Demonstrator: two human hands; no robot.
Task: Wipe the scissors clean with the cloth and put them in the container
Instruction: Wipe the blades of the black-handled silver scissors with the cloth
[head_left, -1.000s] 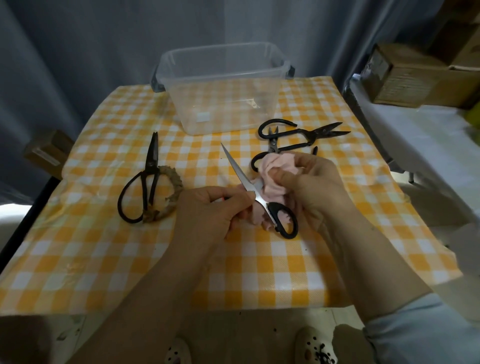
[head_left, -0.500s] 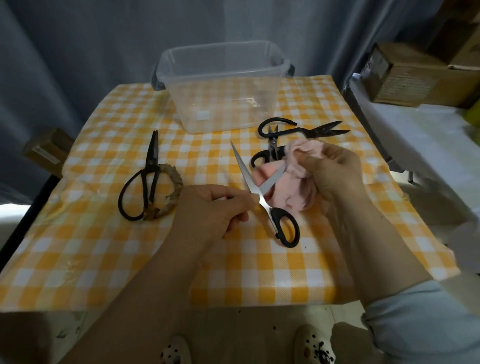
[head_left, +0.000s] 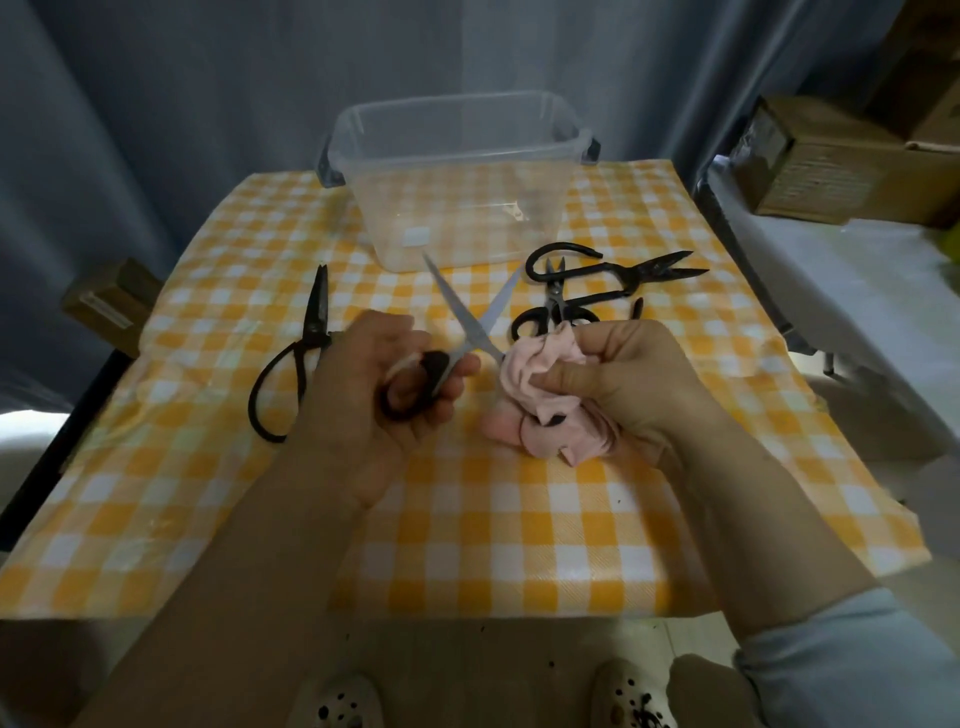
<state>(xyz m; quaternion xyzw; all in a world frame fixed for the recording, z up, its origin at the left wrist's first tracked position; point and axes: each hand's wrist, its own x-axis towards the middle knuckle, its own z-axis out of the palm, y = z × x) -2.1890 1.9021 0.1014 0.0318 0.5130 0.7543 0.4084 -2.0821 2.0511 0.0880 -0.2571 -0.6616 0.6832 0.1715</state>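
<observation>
My left hand (head_left: 384, 395) grips the black handles of a pair of silver-bladed scissors (head_left: 470, 322). Their blades are spread apart and point away toward the clear plastic container (head_left: 457, 176) at the back of the table. My right hand (head_left: 634, 384) holds a bunched pink cloth (head_left: 540, 395), which touches one blade near the pivot and rests partly on the table. A black pair of scissors (head_left: 296, 358) lies to the left. Two more black pairs lie to the right: a large one (head_left: 623, 270) and a small one (head_left: 556, 312).
The table wears a yellow-and-white checked cover (head_left: 519, 519). Cardboard boxes (head_left: 831, 161) sit on a white surface to the right, and a small brown box (head_left: 111, 306) sits off the left edge. Grey curtains hang behind. My shoes (head_left: 628, 696) show below the table's front edge.
My left hand shifted from pinching one blade to gripping the handles. The scissors turned to point away, blades spread wider. My right hand drew the cloth off the blade and lowered it.
</observation>
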